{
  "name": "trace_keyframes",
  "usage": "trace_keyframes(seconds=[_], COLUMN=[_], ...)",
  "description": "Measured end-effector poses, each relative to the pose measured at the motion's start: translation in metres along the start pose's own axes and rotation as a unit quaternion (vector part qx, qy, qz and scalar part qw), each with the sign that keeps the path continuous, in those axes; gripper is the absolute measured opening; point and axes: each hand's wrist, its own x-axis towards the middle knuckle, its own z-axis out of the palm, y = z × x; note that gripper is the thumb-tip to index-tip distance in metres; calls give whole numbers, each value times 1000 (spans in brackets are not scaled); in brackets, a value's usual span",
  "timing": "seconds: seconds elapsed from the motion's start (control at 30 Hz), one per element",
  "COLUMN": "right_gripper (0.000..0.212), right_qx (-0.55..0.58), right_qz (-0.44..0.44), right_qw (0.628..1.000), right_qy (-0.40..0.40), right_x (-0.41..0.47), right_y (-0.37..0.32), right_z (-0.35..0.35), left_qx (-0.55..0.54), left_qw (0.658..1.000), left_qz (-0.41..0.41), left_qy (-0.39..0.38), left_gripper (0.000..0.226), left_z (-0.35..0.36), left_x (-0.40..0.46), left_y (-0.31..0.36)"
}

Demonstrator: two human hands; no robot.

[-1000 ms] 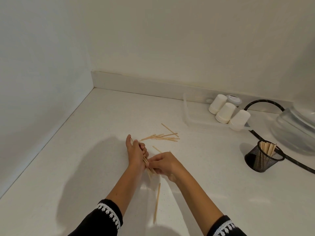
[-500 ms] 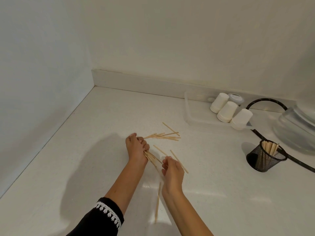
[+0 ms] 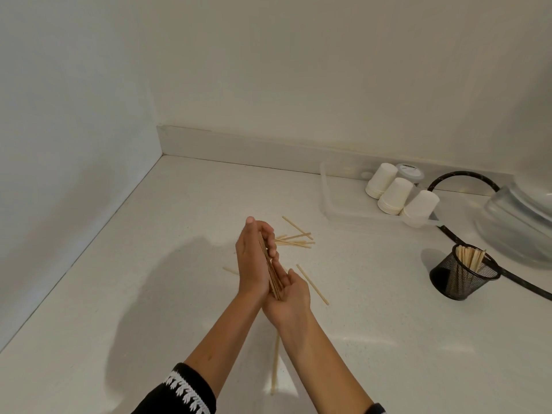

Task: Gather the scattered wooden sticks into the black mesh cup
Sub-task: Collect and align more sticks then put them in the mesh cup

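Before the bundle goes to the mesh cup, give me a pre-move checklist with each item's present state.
1. Bundle of sticks held between left hand and right hand: ok.
2. Stick ends squared up: cannot tell.
3. Black mesh cup upright, opening unblocked: ok.
4. Room in the cup beside the sticks already in it: ok.
5. Counter cleared of loose sticks: not ok.

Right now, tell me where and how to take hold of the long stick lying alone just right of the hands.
Pinch the long stick near its middle, coming from above with finger and thumb across its thin width. It lies flat on the counter, slanting from upper left to lower right, with bare surface on both sides. The right hand is nearest, but it is cradling the bundle.
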Motion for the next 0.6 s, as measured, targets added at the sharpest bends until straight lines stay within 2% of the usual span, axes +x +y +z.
trace_keyframes(seconds=[0.17,0.33,0.5,0.6], right_gripper=[38,34,24,20], right_qx=[49,-15,-81,-178], right_qz=[61,50,-10,-72], right_qw=[997,999,997,980], right_qy=[25,16,-11,-46], right_x=[8,8,2,-6], right_y=[-8,-8,-6,-10], right_z=[5,4,0,-7], left_qx=[-62,-86,-166,-173], left_qw=[997,994,979,977], left_qz=[-44,-67,-114,-108], left_qy=[-14,-11,35,64], left_gripper=[48,38,48,54], left_z=[-5,-5,-5,-8], left_x=[-3,-8,-5,-3], left_y=[3,5,11,12])
